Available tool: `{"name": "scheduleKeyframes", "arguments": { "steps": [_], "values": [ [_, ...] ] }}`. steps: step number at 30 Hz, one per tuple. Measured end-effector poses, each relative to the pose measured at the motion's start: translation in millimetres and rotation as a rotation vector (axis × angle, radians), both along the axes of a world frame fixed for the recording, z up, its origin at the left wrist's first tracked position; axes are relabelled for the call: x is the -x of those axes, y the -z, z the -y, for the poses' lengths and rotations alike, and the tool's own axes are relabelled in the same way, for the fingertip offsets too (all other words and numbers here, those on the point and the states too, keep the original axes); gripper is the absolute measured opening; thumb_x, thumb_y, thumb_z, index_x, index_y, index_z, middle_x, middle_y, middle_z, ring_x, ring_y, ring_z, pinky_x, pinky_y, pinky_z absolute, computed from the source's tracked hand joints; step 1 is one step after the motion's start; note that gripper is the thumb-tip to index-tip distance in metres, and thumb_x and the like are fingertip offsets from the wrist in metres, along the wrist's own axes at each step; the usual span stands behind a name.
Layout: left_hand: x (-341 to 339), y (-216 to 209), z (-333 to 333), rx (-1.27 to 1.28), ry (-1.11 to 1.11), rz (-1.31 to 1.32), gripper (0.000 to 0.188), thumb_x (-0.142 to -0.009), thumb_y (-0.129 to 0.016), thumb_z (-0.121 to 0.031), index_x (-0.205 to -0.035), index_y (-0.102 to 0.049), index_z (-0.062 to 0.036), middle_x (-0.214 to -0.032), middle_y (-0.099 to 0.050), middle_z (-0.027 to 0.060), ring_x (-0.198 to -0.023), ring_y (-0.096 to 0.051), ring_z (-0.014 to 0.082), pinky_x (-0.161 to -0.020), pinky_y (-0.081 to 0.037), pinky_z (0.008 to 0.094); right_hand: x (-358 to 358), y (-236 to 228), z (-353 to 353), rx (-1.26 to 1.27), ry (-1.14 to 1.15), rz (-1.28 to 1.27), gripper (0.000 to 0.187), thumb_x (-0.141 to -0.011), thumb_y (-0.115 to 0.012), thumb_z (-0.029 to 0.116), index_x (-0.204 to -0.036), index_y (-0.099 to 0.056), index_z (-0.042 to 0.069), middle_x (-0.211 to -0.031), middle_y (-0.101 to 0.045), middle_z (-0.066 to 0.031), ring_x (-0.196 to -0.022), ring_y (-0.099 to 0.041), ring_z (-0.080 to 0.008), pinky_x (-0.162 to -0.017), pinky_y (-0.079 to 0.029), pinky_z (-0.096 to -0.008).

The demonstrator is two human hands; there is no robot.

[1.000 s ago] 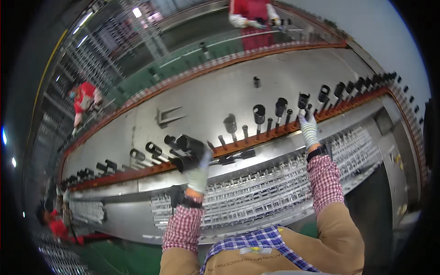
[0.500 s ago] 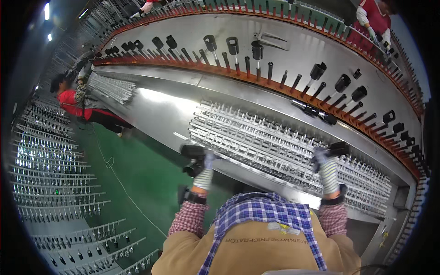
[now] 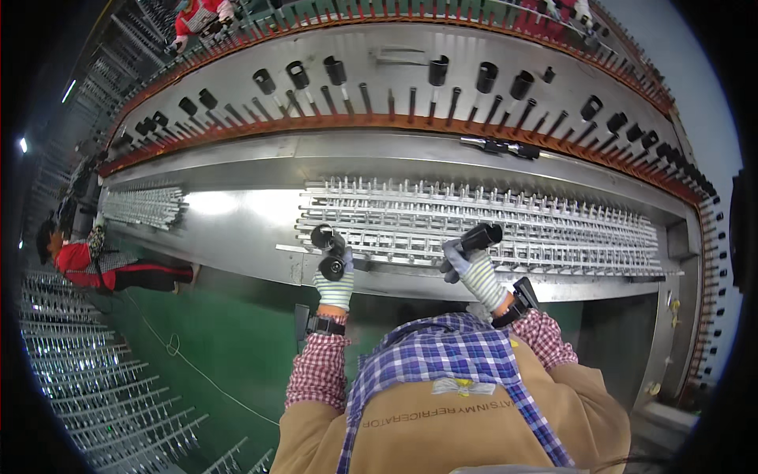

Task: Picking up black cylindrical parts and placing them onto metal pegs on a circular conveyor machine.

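My left hand (image 3: 335,287), in a striped work glove with grey fingers, is closed round a pair of black hollow cylinders. The upper cylinder (image 3: 322,235) shows its open mouth, and the lower cylinder (image 3: 332,268) faces me end-on. To its right my gloved right hand (image 3: 470,272) grips another black cylinder (image 3: 482,236), tilted up to the right. Both hands are over the near edge of a stack of silver metal racks (image 3: 410,215) with rows of short pegs, lying on the steel bench (image 3: 253,237).
Beyond the bench curves an orange-brown conveyor track (image 3: 375,122) with upright spindles, some topped by black cylinders (image 3: 438,71). A black and silver tool (image 3: 499,147) lies on the ledge. A person in red (image 3: 87,261) stands left; hanging racks (image 3: 87,371) fill the lower left.
My view has turned, levelling the bench. My right hand, with its cylinder, has moved left toward my left hand. The left hand still holds its pair.
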State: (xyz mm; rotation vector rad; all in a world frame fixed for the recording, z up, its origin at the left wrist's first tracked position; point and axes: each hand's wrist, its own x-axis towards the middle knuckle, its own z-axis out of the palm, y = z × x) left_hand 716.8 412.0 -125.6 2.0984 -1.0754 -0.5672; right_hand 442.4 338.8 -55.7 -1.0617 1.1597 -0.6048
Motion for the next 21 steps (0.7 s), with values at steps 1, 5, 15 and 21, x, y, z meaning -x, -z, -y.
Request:
{"name": "scheduleKeyframes", "arguments": {
  "steps": [1, 5, 15, 21],
  "values": [
    [-7.1, 16.1, -2.9, 0.002, 0.019, -0.002, 0.039, -0.079, -0.06, -0.026, -0.107, -0.051, -0.0003, -0.101, -0.059, 0.0079, -0.091, -0.055, 0.0148, -0.078, -0.043, 0.0242, -0.4, 4.4, -1.6, 0.047, 0.013, 0.058, 0.031, -0.082, -0.055, 0.032, -0.091, -0.054, 0.003, -0.064, -0.058, -0.0065, -0.047, -0.054, -0.0119, -0.042, -0.044, -0.0222],
    [-15.2, 31.6, 4.6, -0.16, -0.003, 0.164, 0.037, -0.078, -0.061, -0.028, -0.102, -0.054, -0.0016, -0.095, -0.061, 0.0086, -0.087, -0.056, 0.0154, -0.073, -0.044, 0.0253, -2.8, 6.5, 3.3, 0.028, 0.026, 0.078, 0.032, -0.079, -0.06, 0.032, -0.088, -0.054, 0.002, -0.069, -0.059, -0.0073, -0.051, -0.056, -0.0139, -0.046, -0.047, -0.0266],
    [69.9, -34.8, -0.5, 0.169, 0.269, -0.139, 0.031, -0.084, -0.054, -0.026, -0.103, -0.053, -0.0004, -0.086, -0.06, 0.0112, -0.069, -0.059, 0.0133, -0.066, -0.048, 0.0269, -17.4, 18.6, -1.9, 0.107, -0.137, -0.002, 0.025, -0.082, -0.056, 0.025, -0.09, -0.053, 0.002, -0.069, -0.059, -0.0064, -0.061, -0.058, -0.0138, -0.052, -0.047, -0.0257],
    [75.5, -25.0, 18.2, 0.131, 0.278, -0.049, 0.038, -0.078, -0.056, -0.038, -0.087, -0.057, -0.0007, -0.076, -0.06, 0.0152, -0.066, -0.056, 0.0276, -0.061, -0.046, 0.0387, -17.0, 39.6, -6.1, 0.411, -0.256, -0.242, 0.032, -0.083, -0.05, 0.032, -0.099, -0.05, 0.004, -0.079, -0.058, -0.014, -0.066, -0.058, -0.0231, -0.054, -0.046, -0.0346]
  ]
}}
